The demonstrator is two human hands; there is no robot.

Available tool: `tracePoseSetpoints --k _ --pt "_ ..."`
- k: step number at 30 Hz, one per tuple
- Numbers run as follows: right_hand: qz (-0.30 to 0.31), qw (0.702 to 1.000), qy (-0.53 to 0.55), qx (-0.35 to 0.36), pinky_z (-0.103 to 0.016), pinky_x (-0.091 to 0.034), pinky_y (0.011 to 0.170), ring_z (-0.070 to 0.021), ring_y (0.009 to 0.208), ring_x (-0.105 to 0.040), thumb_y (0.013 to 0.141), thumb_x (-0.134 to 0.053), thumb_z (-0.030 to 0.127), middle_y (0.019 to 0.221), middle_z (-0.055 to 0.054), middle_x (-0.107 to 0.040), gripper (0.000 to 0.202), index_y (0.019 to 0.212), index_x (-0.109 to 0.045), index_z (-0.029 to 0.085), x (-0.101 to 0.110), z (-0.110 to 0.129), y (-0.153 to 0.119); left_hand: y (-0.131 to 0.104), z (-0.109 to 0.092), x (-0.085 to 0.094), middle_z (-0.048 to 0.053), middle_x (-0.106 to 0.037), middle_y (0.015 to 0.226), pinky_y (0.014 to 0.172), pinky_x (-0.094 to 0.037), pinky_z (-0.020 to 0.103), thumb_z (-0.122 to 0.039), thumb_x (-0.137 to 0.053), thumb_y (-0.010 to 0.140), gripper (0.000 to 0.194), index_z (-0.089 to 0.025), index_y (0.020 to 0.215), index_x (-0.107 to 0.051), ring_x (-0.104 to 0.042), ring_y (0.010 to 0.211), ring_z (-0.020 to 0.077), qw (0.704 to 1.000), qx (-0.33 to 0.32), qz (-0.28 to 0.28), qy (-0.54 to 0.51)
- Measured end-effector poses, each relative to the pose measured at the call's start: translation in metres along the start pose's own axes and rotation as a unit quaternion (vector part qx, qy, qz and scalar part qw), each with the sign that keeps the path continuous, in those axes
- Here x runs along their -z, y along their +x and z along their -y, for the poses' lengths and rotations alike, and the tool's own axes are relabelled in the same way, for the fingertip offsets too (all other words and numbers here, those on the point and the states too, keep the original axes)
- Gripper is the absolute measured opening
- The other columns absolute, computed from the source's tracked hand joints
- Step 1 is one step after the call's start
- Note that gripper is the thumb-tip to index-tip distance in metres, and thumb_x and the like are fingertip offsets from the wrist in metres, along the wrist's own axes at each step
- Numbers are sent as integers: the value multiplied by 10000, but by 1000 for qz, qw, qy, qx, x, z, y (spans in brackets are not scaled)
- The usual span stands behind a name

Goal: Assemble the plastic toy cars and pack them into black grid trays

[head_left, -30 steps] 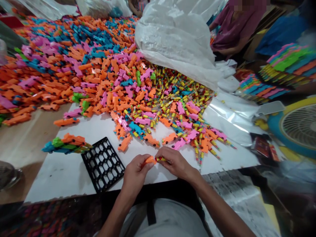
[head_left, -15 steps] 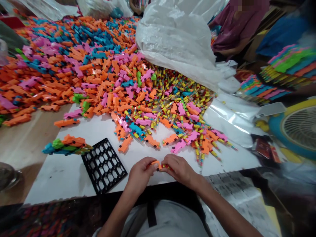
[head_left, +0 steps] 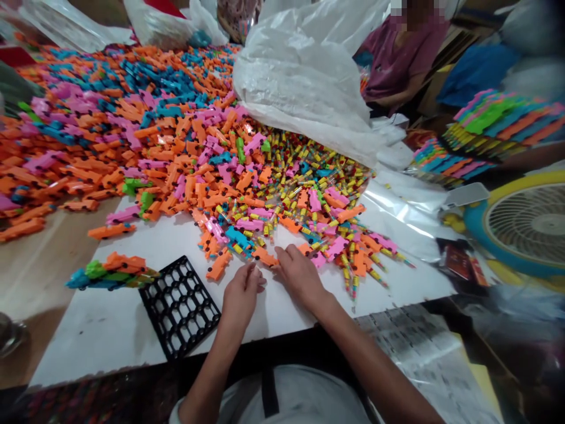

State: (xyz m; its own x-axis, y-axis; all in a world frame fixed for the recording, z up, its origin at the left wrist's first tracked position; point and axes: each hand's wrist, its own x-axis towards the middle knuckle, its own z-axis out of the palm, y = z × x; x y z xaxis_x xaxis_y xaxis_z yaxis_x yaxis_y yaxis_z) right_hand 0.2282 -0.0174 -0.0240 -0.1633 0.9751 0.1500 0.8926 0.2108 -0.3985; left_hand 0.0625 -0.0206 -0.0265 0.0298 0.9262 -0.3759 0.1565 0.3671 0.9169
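My left hand (head_left: 242,291) is held just above the white tabletop sheet (head_left: 110,318), thumb and bent fingers slightly apart, with nothing visible in it. My right hand (head_left: 299,272) reaches forward, its bent fingers closed at the right end of an orange toy car (head_left: 265,257) lying at the pile's front edge. Its palm side is hidden. Left of my hands lies a black grid tray (head_left: 183,306) with hexagonal holes. Several toy cars on yellow pencils (head_left: 117,271) stick out over its far left corner. More cars fitted on pencils (head_left: 359,259) lie right of my right hand.
A large heap of toy cars (head_left: 145,135) covers the back left. Yellow pencils (head_left: 309,156) spill from a big white plastic bag (head_left: 304,76). At right are a yellow and blue fan (head_left: 529,224) and stacked car-topped pencils (head_left: 507,115). A person in a maroon shirt (head_left: 399,62) sits behind.
The orange car and pencil my hands held together have left them. An orange car now lies on the right pile. My right hand has moved forward to another car; my left hand has drawn slightly left.
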Motion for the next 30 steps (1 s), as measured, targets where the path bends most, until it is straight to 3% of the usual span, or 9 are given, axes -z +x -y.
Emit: tracePoseSetpoints --k 3,7,11,14,16,21,30 --pt "35 999 1 -26 -300 -484 690 -198 815 -582 911 -565 219 930 -82 -586 61 926 -601 173 -12 15 -1 -5 -6 1 102 -670 954 793 -554 361 -491 -526 823 552 -88 1199 -540 -669 837 194 999 20 23 -45" --pt "35 997 64 -27 -298 -486 670 -203 813 -577 909 -553 219 892 -71 -576 48 924 -564 175 -8 31 -23 -15 -16 0 60 -678 1016 912 -491 341 -494 -528 843 440 -162 1123 -599 -629 972 194 998 -33 51 -13" --pt "79 973 215 34 -312 -510 785 -197 922 -563 910 -551 205 986 -72 -558 132 1037 -515 198 10 42 -39 -21 -19 0 22 -646 849 760 -500 296 -490 -536 846 353 -174 986 -609 -600 791 165 998 -47 31 5" --pt "41 960 275 41 -337 -471 924 -186 1039 -533 952 -481 205 1067 -88 -532 119 1069 -505 206 26 32 -36 -21 -16 10 -7 -591 752 588 -458 256 -492 -525 852 370 -176 1040 -566 -547 648 137 998 -33 51 -11" --pt "14 959 277 58 -344 -470 923 -191 1049 -537 958 -478 218 1074 -98 -547 118 1064 -529 205 32 20 -29 -23 -16 18 -8 -590 758 551 -438 243 -481 -556 832 373 -182 1055 -557 -560 654 138 996 -34 82 -4" --pt "54 957 268 94 -330 -507 863 -189 964 -629 960 -497 291 1034 -79 -667 187 1098 -598 215 30 1 -21 -31 -19 27 2 -639 788 621 -468 250 -440 -568 824 278 -213 967 -638 -593 712 149 987 -80 116 75" --pt "102 944 294 112 -330 -497 877 -191 999 -632 961 -495 301 1058 -78 -688 215 1117 -616 215 30 -4 -25 -37 -28 23 9 -713 832 729 -499 268 -400 -566 817 230 -242 919 -699 -625 747 167 979 -135 86 127"
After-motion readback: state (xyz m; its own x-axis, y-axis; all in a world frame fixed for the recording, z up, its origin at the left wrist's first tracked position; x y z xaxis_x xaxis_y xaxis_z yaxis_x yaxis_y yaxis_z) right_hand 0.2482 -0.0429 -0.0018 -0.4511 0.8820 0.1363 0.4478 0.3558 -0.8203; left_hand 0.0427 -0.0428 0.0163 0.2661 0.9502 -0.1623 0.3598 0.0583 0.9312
